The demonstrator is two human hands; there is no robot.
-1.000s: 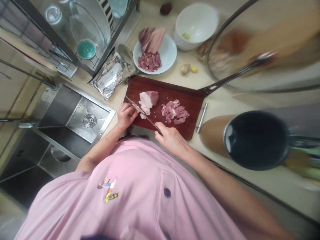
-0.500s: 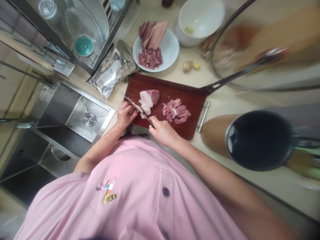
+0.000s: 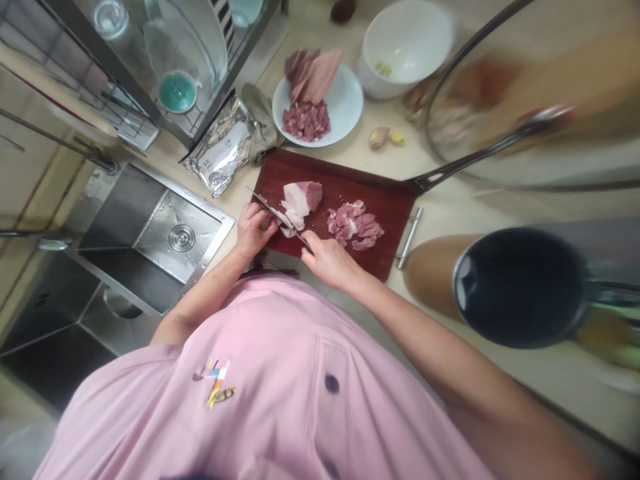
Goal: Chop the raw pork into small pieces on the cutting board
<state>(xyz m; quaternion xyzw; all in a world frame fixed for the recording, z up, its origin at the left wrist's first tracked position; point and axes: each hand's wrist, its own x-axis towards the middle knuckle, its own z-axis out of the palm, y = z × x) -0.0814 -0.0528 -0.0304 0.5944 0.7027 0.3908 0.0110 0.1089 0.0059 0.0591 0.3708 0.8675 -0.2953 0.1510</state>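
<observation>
My right hand point(image 3: 330, 259) is closed around the handle of a knife point(image 3: 279, 217), its thin blade slanting up to the left over the board. Beside the blade, my left hand point(image 3: 254, 229) has its fingers curled together against a pale piece of meat point(image 3: 289, 232) at the near left edge of the reddish-brown cutting board point(image 3: 365, 190). Just past the knife lies a larger chunk of meat with white fat point(image 3: 303, 198). Several cut pink meat pieces point(image 3: 355, 225) form a pile on the right of the board.
Behind the board stand a white plate point(image 3: 347, 110) of meat, a white bowl point(image 3: 407, 47) and ginger point(image 3: 379, 138). A silver foil packet point(image 3: 223, 150) and dish rack point(image 3: 200, 120) are back left. The steel sink point(image 3: 145, 230) is left; a dark pot point(image 3: 520, 287) sits right.
The whole scene has shifted slightly right in view, as the head moved. Both hands and the knife keep nearly the same place over the board.
</observation>
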